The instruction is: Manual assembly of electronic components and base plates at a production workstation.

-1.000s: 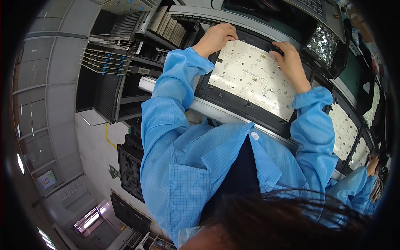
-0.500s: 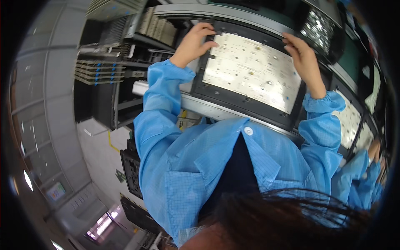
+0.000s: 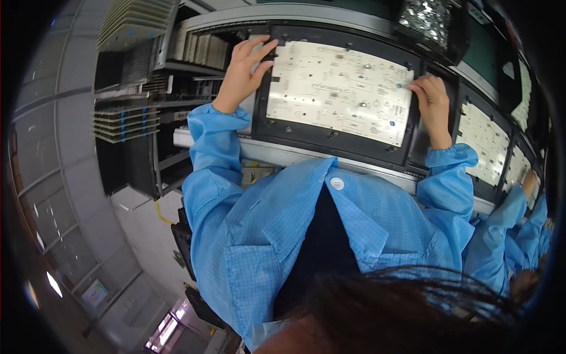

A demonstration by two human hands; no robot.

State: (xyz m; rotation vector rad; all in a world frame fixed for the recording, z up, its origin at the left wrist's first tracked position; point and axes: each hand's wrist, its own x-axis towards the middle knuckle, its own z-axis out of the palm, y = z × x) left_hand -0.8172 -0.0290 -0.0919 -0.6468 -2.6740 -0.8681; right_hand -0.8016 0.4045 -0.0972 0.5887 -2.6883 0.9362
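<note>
A white circuit board dotted with small parts lies flat in a black carrier frame in front of me. My left hand is at the frame's upper left corner. Its fingers and thumb are apart, with the tips at the frame's edge and nothing gripped between them. At the board's upper right edge, my right hand has its thumb and fingers pinched together, close to a small blue part. What the pinch holds, if anything, is too small to make out.
The frame rests on a conveyor with metal rails. A black bin of shiny small parts stands beyond it. More boards in frames and co-workers' blue sleeves are at right. Racks of stacked boards stand at left.
My right hand has come down to the board's right edge, its fingers closing into a pinch. My left hand stays by the frame's corner. The whole view has shifted slightly.
</note>
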